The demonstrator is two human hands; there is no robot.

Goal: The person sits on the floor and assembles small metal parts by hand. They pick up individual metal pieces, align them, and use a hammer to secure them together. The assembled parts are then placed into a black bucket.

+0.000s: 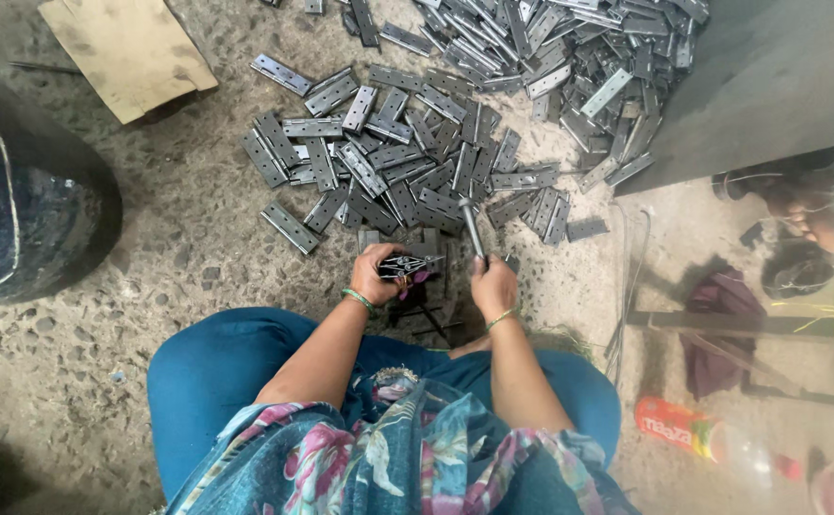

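My left hand (375,277) grips a small metal hinge part (407,264) with thin rods sticking out, held just above the floor in front of my knees. My right hand (493,284) is closed around the handle of a short metal hammer-like tool (472,232) that points up and away from me. The two hands sit close together, a few centimetres apart. A large spread of flat grey metal hinges (407,162) lies on the floor right beyond both hands.
A denser heap of hinges (570,57) fills the top right. A dark drum (26,191) stands at left, a cardboard piece (126,52) at top left, a grey slab (780,76) at right, an orange-labelled plastic bottle (694,434) at lower right.
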